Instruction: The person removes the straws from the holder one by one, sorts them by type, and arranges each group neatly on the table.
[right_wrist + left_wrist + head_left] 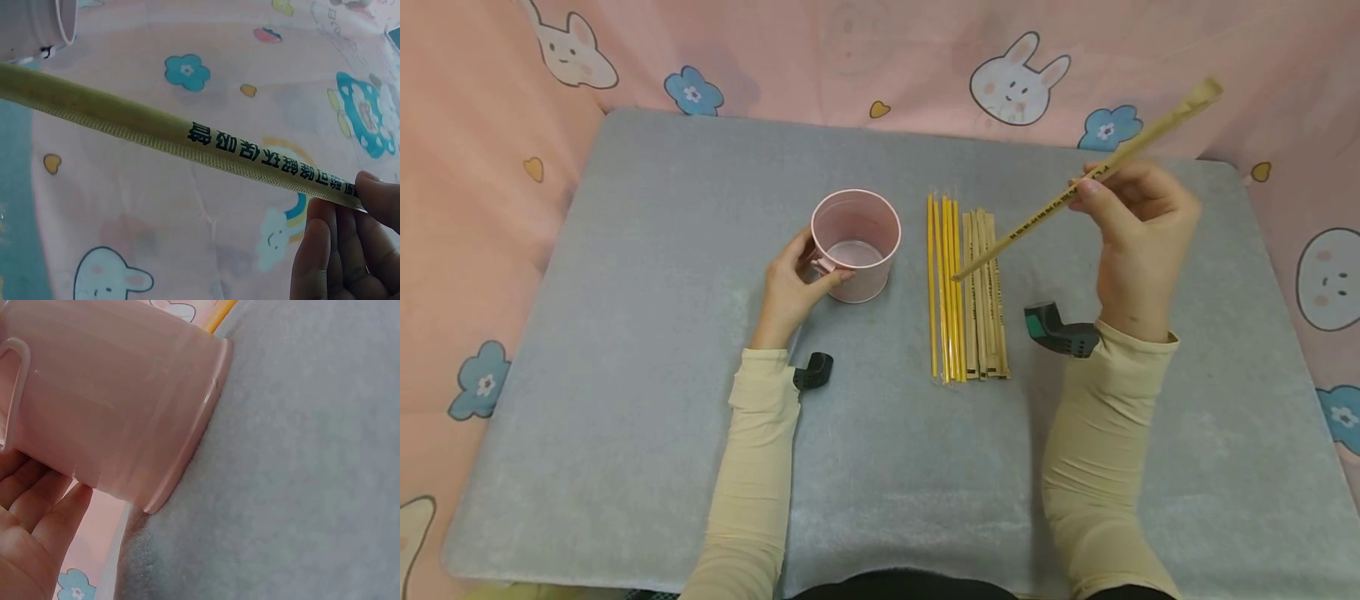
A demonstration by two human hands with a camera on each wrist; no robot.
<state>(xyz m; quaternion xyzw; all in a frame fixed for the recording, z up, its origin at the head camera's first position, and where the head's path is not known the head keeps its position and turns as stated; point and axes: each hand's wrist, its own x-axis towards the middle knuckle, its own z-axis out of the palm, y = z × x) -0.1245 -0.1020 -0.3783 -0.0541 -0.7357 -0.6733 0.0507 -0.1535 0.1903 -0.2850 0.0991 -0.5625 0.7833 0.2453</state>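
My left hand [793, 287] grips a pink bucket [874, 279] by its side, thumb near the rim and fingers around the wall. The bucket stands upright on the grey cloth, and its inside shows nothing in it. In the left wrist view the bucket [119, 394] appears sideways, with the fingers against its wall. My right hand [1142, 221] pinches a paper-wrapped straw [1045, 212] between thumb and fingers, raised above the table and slanting down to the left. Dark printed characters run along the wrapped straw [125, 119] in the right wrist view.
Right of the bucket lie several yellow straws [943, 292] in clear wrapping. Several paper-wrapped straws [985, 308] lie beside them. Grey cloth covers the table [640, 333]. A pink patterned curtain [775, 67] hangs around its back and sides.
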